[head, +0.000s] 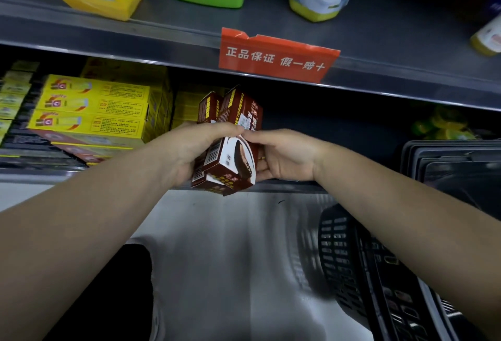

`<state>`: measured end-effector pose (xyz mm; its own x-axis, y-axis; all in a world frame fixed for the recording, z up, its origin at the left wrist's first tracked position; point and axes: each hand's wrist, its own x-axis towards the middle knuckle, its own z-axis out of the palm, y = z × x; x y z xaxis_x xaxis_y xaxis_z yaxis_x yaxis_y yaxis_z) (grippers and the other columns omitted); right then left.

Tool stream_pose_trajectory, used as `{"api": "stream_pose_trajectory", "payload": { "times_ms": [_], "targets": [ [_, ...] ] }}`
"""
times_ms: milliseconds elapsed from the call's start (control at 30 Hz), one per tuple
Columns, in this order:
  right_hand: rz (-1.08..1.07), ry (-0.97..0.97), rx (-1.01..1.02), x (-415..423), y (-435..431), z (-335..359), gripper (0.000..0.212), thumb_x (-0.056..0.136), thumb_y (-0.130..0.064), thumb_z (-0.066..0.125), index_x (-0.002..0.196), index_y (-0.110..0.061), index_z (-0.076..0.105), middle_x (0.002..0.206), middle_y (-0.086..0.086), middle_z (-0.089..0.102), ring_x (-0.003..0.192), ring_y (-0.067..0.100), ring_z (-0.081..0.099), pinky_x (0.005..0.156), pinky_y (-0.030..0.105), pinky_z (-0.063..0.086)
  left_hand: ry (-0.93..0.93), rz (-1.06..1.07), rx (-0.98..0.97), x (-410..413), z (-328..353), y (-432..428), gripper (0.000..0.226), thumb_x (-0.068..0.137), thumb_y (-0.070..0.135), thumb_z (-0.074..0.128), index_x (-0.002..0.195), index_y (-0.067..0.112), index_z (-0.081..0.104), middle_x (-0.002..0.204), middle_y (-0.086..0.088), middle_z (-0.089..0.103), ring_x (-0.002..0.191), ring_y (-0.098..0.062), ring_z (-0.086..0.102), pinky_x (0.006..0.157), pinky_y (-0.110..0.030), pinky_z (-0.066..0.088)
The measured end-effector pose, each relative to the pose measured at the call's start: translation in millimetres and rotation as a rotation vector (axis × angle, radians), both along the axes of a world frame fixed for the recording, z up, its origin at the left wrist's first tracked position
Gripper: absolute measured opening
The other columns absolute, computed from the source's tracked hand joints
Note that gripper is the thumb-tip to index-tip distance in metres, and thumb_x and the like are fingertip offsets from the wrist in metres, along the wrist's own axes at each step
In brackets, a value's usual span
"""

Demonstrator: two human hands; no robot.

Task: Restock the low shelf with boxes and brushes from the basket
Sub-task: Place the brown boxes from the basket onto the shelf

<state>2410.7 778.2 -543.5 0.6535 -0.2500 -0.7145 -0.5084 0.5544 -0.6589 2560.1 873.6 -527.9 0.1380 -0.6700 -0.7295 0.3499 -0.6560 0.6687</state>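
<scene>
Centrally, head view: both hands clamp a bundle of brown boxes (235, 163), left hand (188, 151) curled round its left side, right hand (287, 159) round its right. The bundle's long axis runs bottom-to-top of frame, far ends pointing into the low shelf (32, 176). Black basket (341, 248) at lower right.

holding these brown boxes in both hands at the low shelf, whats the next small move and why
Probably slide the brown boxes forward into the dark gap on the low shelf, right of the yellow boxes: left hand and right hand grip them together at the shelf's front edge, clear of the basket.
</scene>
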Motion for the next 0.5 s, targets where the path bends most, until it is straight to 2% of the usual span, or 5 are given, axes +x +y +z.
{"api": "stream_pose_trajectory", "payload": {
  "times_ms": [100,233,300,400,500],
  "targets": [
    [-0.1,0.009,-0.01,-1.9,4.5,0.5,0.043,0.085,-0.029,0.06,0.121,-0.005,0.057,0.112,0.016,0.064,0.096,0.029,0.064,0.087,0.043,0.053,-0.029,0.096,0.035,-3.5,-2.0,0.2,0.041,0.076,0.042,0.071,0.104,0.013,0.065,0.087,-0.009,0.075,0.074,-0.026,0.072,0.064,-0.038,0.057],
    [-0.292,-0.035,-0.023,-4.2,-8.8,3.7,0.03,0.087,-0.026,0.06,0.108,-0.004,0.064,0.099,0.011,0.07,0.086,0.023,0.067,0.079,0.036,0.056,-0.147,0.183,0.076,-3.9,-5.8,0.0,0.022,0.094,0.029,0.054,0.107,0.011,0.06,0.087,-0.01,0.07,0.075,-0.027,0.068,0.069,-0.041,0.056],
    [-0.25,0.116,-0.343,-2.5,-22.9,0.4,0.034,0.091,-0.025,0.058,0.118,-0.004,0.056,0.106,0.012,0.068,0.086,0.021,0.066,0.08,0.035,0.054,-0.183,0.179,0.09,-2.4,-6.8,-0.7,0.022,0.094,0.027,0.054,0.109,0.011,0.056,0.087,-0.009,0.068,0.077,-0.026,0.068,0.074,-0.044,0.056],
    [0.229,0.554,-1.057,-7.7,-51.7,-14.2,0.059,0.088,-0.032,0.062,0.139,-0.018,0.037,0.128,0.012,0.046,0.112,0.029,0.051,0.097,0.036,0.042,-0.243,0.177,0.081,0.7,-5.9,-1.6,0.022,0.095,0.024,0.054,0.113,0.013,0.052,0.087,-0.007,0.066,0.071,-0.024,0.065,0.065,-0.038,0.053],
    [0.549,0.692,-1.299,-12.7,-69.2,-33.0,0.061,0.085,-0.042,0.062,0.139,-0.03,0.036,0.133,0.013,0.039,0.122,0.033,0.04,0.106,0.043,0.027,-0.295,0.16,0.059,2.4,-5.9,-2.6,0.026,0.094,0.019,0.054,0.119,0.011,0.05,0.096,-0.01,0.064,0.069,-0.024,0.064,0.062,-0.034,0.052]
  ]
}}
